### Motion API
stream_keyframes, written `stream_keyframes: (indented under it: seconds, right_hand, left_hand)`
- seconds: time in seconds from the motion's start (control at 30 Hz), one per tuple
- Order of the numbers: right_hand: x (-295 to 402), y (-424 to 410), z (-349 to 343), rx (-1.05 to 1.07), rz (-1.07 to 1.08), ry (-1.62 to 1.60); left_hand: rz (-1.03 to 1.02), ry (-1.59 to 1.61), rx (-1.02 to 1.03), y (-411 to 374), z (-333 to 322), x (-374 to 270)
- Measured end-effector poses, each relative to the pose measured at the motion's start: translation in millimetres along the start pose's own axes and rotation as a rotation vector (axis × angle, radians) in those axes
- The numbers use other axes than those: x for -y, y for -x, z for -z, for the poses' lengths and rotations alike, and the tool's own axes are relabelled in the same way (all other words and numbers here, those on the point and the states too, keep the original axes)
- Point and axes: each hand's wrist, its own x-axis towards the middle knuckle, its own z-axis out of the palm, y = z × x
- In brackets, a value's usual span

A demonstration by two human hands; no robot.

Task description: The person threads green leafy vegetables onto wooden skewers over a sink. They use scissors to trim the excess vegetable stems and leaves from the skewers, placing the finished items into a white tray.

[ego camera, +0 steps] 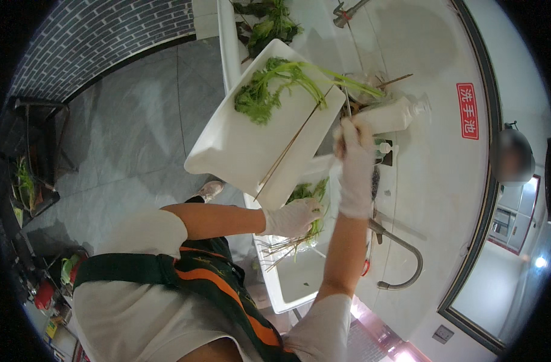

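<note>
My left hand [295, 217], in a thin pale glove, grips a bundle of leafy green stalks [318, 226] above a white sink basin [298, 289]. Several thin brown sticks [284, 246] poke out below the fingers. My right hand [354, 145], also gloved, is blurred beside the right side of a white tray [239, 154]; whether its bent fingers hold anything cannot be told. On the tray lies a leafy herb with long green stems [298, 74], its stem ends past the rim. Two long thin brown sticks [293, 140] lie slantwise across the tray.
A white bottle [386, 115] and a pump bottle [384, 147] stand by my right hand. A curved faucet [413, 258] reaches from the wall. More greens [275, 27] lie in the far basin, under another tap [343, 16]. Grey tiles [135, 131] cover the floor.
</note>
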Motion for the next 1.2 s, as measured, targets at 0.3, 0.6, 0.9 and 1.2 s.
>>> stream_keyframes:
  seconds: [0.3, 0.6, 0.9, 1.2]
  right_hand:
    - [-175.1, -105.2, -16.9, -0.152, -0.062, 0.344]
    - [-152.6, -60.9, -1.6, -0.301, 0.223, 0.734]
    - [-176.7, 162.7, 87.7, -0.541, -0.346, 0.484]
    - [-245.0, 305.0, 171.6, -1.05, -0.581, 0.057]
  left_hand:
    - [0.072, -0.095, 0.335, 38.0, 50.3, 3.1]
    - [-0.12, -0.326, 0.361, 28.0, 53.0, -9.9]
    - [-0.054, -0.201, 0.381, -3.9, 11.8, -9.1]
    - [0.265, -0.176, 0.609, -52.9, -57.3, -29.4]
